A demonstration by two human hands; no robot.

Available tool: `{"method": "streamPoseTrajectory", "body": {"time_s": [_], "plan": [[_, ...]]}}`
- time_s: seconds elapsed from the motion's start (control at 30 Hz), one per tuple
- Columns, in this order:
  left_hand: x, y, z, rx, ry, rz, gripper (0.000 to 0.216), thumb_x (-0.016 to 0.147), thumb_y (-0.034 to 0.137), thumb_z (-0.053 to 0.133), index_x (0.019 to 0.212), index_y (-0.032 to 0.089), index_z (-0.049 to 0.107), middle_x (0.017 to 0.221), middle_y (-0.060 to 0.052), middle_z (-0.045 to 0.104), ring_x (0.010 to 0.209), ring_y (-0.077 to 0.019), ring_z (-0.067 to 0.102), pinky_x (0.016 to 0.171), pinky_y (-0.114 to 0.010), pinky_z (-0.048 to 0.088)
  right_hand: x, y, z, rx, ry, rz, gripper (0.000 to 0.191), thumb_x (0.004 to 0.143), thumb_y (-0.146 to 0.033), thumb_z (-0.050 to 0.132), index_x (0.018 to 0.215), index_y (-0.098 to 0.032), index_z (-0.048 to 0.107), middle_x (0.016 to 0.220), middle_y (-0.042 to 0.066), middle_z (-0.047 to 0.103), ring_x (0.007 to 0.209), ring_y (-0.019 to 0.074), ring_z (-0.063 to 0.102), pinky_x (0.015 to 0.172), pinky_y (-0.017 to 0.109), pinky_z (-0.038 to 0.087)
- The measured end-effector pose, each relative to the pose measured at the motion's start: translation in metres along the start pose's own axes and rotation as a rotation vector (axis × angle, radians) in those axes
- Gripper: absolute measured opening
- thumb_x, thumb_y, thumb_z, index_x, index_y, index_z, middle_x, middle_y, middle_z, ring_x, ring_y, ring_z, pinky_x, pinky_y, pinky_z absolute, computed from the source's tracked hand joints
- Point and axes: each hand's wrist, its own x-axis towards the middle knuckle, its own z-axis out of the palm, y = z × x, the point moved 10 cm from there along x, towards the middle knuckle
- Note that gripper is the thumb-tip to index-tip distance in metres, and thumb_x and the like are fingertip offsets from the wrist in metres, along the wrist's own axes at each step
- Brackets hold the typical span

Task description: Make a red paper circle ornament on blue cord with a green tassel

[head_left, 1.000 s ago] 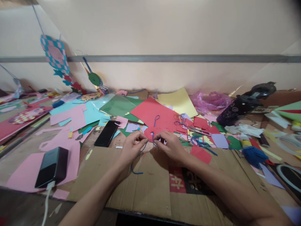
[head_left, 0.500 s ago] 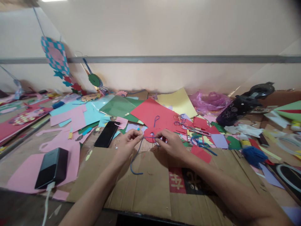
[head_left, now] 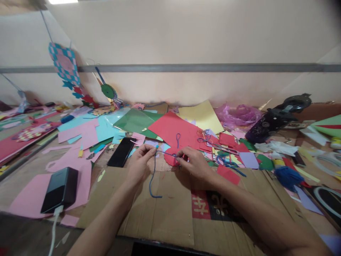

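Observation:
My left hand pinches a blue string near its middle, and the loose end hangs down and curls on the cardboard sheet. The string runs taut to the right into a small red paper piece. My right hand is closed on that red piece and on the string where it passes through. Both hands hover just above the far edge of the cardboard.
A black phone lies left of my left hand, and a dark power bank with a white cable sits at the near left. Coloured paper sheets and scraps cover the table behind. A blue yarn ball and a black tool lie at the right.
My left hand has drawn the blue string out to the left and slightly up, so more of it is stretched between the hands. My right hand has stayed on the red piece.

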Motion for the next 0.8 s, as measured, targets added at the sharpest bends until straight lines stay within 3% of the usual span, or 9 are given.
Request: {"method": "streamPoseTrajectory", "body": {"time_s": [0.17, 0.3, 0.4, 0.6, 0.8], "plan": [[0.002, -0.007, 0.003, -0.007, -0.031, -0.023, 0.032, 0.069, 0.045, 0.075, 0.075, 0.019, 0.059, 0.070, 0.001, 0.058, 0.069, -0.0133, 0.053, 0.069, -0.028, 0.044, 0.001, 0.002, 0.002, 0.037, -0.030, 0.022, 0.008, 0.087, -0.015, 0.062, 0.081, -0.020, 0.066, 0.084, 0.003, 0.070, 0.077, 0.0166, 0.062, 0.069, 0.028, 0.043], [-0.002, -0.014, 0.017, -0.042, -0.115, -0.091, 0.037, 0.067, 0.049, 0.077, 0.076, 0.018, 0.059, 0.073, 0.000, 0.058, 0.071, -0.0135, 0.054, 0.072, -0.029, 0.045, 0.002, 0.002, 0.001, 0.093, -0.036, 0.034, 0.014, 0.087, -0.020, 0.066, 0.100, -0.022, 0.070, 0.101, 0.005, 0.072, 0.085, 0.0180, 0.065, 0.076, 0.031, 0.047], [-0.007, -0.014, 0.026, -0.047, -0.159, -0.113, 0.036, 0.067, 0.048, 0.078, 0.075, 0.018, 0.059, 0.073, 0.000, 0.057, 0.071, -0.0136, 0.054, 0.072, -0.028, 0.045, 0.001, -0.002, -0.002, 0.128, -0.014, 0.028, 0.020, 0.087, -0.021, 0.065, 0.106, -0.023, 0.071, 0.102, 0.005, 0.072, 0.076, 0.0154, 0.063, 0.073, 0.029, 0.048], [-0.016, -0.009, 0.046, -0.013, -0.256, -0.114, 0.030, 0.073, 0.045, 0.074, 0.073, 0.019, 0.059, 0.073, 0.001, 0.056, 0.071, -0.0129, 0.051, 0.072, -0.028, 0.044, -0.001, -0.017, -0.009, 0.228, 0.015, -0.008, 0.011, 0.086, -0.017, 0.064, 0.093, -0.020, 0.071, 0.089, 0.003, 0.070, 0.072, 0.0136, 0.061, 0.067, 0.025, 0.046], [-0.015, -0.007, 0.055, -0.083, -0.242, -0.129, 0.034, 0.068, 0.047, 0.080, 0.073, 0.018, 0.063, 0.072, 0.001, 0.058, 0.070, -0.0121, 0.052, 0.069, -0.026, 0.044, 0.001, -0.013, -0.014, 0.321, 0.051, 0.028, 0.010, 0.084, -0.018, 0.061, 0.076, -0.019, 0.067, 0.075, 0.001, 0.067, 0.068, 0.0139, 0.058, 0.065, 0.026, 0.044]]}}
